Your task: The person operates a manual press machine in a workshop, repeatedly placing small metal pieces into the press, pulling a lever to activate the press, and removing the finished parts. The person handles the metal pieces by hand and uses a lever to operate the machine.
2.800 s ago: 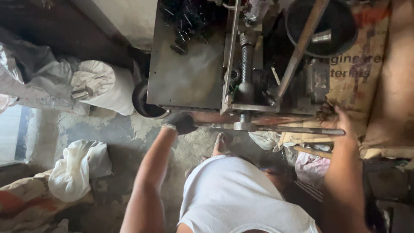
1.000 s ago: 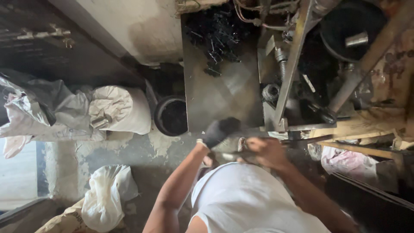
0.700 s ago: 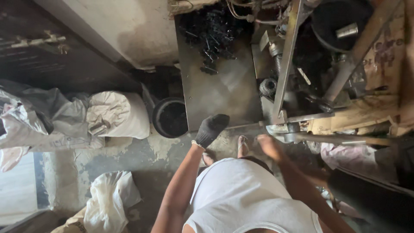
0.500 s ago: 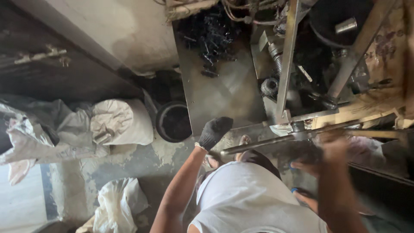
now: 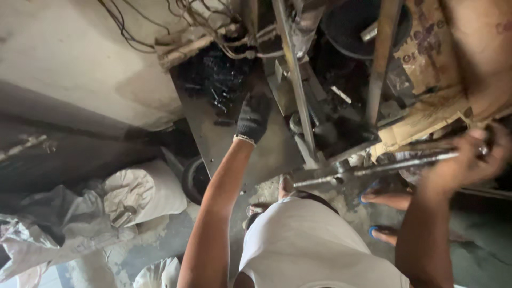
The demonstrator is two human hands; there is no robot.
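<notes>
So the right hand (image 5: 469, 160) is wrapped tight around the end of a long metal rod (image 5: 373, 168), fingers curled fully closed on it. It's a bit motion-blurred, so I can't make out the fingertips, but the grip is definitely shut on the bar. The rod runs roughly level from that fist back toward the machine frame (image 5: 298, 106), its far end sitting near the frame's lower edge. The right forearm comes up from the bottom right, bent at the wrist toward the rod.

The left hand (image 5: 253, 114) wears a dark glove with a pale cuff and is stretched way out, arm nearly straight, over the flat steel plate (image 5: 224, 149). It's reaching at the far end of that plate, right at the pile of small black metal parts (image 5: 213, 80) heaped there. The fingers point away and are partly hidden, so I can't tell if they're closed on anything or just touching the pile.

Off the plate's left edge there's a dark round bucket (image 5: 189, 181) on the floor, with a pale stuffed sack (image 5: 141, 192) just beside it. Tangled wires (image 5: 202, 21) hang above the pile.
</notes>
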